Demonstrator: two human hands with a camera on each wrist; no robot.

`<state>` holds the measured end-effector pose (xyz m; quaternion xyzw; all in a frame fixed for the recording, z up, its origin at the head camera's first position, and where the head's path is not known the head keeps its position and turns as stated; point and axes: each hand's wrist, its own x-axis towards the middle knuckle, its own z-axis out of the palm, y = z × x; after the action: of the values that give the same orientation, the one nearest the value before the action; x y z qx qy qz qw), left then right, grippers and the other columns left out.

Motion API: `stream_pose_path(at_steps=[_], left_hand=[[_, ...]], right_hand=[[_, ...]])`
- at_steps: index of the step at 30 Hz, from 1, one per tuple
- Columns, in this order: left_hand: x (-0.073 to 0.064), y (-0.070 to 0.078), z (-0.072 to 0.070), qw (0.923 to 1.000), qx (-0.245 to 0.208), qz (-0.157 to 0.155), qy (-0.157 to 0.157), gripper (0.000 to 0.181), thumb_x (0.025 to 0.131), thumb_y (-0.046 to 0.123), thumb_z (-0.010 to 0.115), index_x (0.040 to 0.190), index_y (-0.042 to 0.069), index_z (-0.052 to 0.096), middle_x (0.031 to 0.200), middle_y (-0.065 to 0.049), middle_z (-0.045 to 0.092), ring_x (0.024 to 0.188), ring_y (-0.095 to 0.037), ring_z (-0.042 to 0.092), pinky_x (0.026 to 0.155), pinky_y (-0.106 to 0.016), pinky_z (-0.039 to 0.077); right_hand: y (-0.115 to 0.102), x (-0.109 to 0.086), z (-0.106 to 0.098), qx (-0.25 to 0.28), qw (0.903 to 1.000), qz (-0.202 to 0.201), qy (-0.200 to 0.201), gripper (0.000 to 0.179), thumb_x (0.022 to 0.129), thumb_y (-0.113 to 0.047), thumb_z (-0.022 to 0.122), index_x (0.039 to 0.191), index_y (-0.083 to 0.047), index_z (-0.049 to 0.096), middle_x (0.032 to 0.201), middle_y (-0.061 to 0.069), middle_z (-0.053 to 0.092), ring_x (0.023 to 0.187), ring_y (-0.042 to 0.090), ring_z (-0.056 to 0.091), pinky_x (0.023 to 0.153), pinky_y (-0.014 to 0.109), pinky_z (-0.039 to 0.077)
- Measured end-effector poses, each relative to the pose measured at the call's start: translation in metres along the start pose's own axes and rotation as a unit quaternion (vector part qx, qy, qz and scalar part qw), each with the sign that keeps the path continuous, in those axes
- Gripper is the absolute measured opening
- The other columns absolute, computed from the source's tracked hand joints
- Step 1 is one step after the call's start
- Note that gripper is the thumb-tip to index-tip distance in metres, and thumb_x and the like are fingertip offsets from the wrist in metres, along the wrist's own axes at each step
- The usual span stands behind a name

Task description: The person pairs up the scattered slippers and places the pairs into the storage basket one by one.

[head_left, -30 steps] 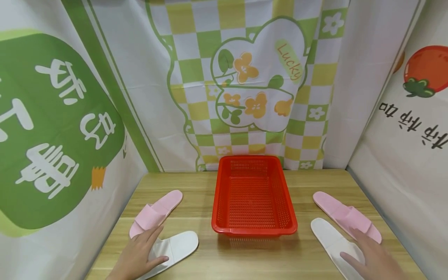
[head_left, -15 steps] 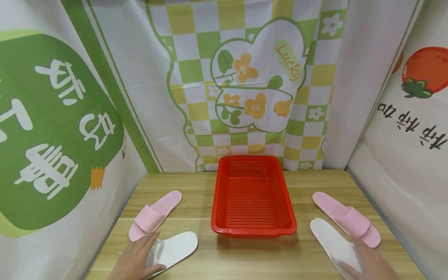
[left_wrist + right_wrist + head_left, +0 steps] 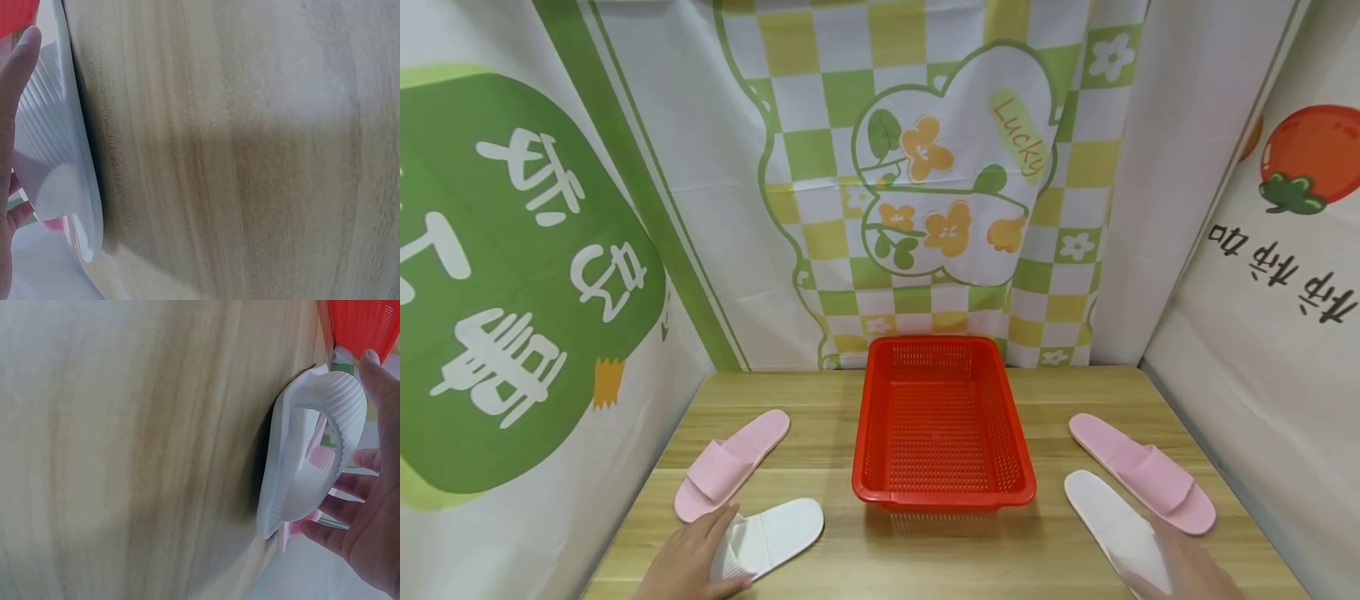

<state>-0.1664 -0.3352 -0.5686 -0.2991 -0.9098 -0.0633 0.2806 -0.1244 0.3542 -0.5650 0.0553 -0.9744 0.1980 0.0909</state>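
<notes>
My left hand (image 3: pixel 685 560) and right hand (image 3: pixel 1183 567) had drawn back slightly from the pink slippers (image 3: pixel 722 471), fingers loosely spread by the white slippers (image 3: pixel 784 532), which lay unmoved on the bench (image 3: pixel 951 567).

The basket (image 3: pixel 943 497) is glossy, perforated plastic. The slippers (image 3: pixel 788 531) look like matt plastic with ribbed straps (image 3: pixel 351 403). The desk (image 3: pixel 955 567) shows smooth wood grain; the cloth (image 3: pixel 947 183) is matt, faintly creased.

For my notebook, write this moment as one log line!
left hand: at left white slipper; right hand: at right white slipper; red basket: between pink slippers
</notes>
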Motion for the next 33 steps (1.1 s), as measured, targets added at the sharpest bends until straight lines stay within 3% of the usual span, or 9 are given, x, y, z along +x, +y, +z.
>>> stream_pose_path(at_steps=[9,17,26,33], left_hand=[[-0.003,-0.002,0.004,0.9998,0.003,-0.016,-0.011,0.102,0.059,0.072,0.077,0.124,-0.005,0.058,0.117,-0.017,0.062,0.095,-0.028,0.063,0.071,-0.045,0.054],[-0.006,-0.003,0.007,1.0,0.003,-0.004,0.004,0.104,0.056,0.072,0.078,0.122,-0.006,0.058,0.116,-0.019,0.062,0.093,-0.029,0.063,0.069,-0.045,0.054],[-0.008,-0.006,0.008,0.9996,0.006,0.016,0.02,0.105,0.056,0.074,0.076,0.12,-0.006,0.058,0.116,-0.018,0.062,0.096,-0.029,0.062,0.07,-0.044,0.053],[-0.013,-0.005,0.008,0.9999,0.004,-0.008,-0.005,0.108,0.054,0.073,0.078,0.126,-0.005,0.055,0.121,-0.017,0.06,0.1,-0.029,0.06,0.072,-0.045,0.052]], right_hand=[[0.001,-0.005,0.005,-0.004,1.0,-0.005,0.006,0.098,0.071,-0.054,0.08,0.134,0.011,0.04,0.12,0.027,0.057,0.097,0.036,0.059,0.077,0.053,0.047],[0.004,-0.007,0.01,0.001,0.9998,-0.01,0.015,0.099,0.066,-0.052,0.083,0.127,0.016,0.045,0.125,0.039,0.048,0.108,0.055,0.05,0.083,0.063,0.042],[0.009,-0.005,0.016,-0.027,0.9981,-0.04,0.037,0.096,0.06,-0.048,0.087,0.12,0.016,0.047,0.12,0.039,0.048,0.102,0.056,0.052,0.079,0.064,0.044],[0.011,-0.009,0.022,-0.037,0.9978,-0.033,0.044,0.098,0.06,-0.045,0.087,0.125,0.013,0.042,0.125,0.037,0.045,0.103,0.057,0.051,0.078,0.065,0.044]])
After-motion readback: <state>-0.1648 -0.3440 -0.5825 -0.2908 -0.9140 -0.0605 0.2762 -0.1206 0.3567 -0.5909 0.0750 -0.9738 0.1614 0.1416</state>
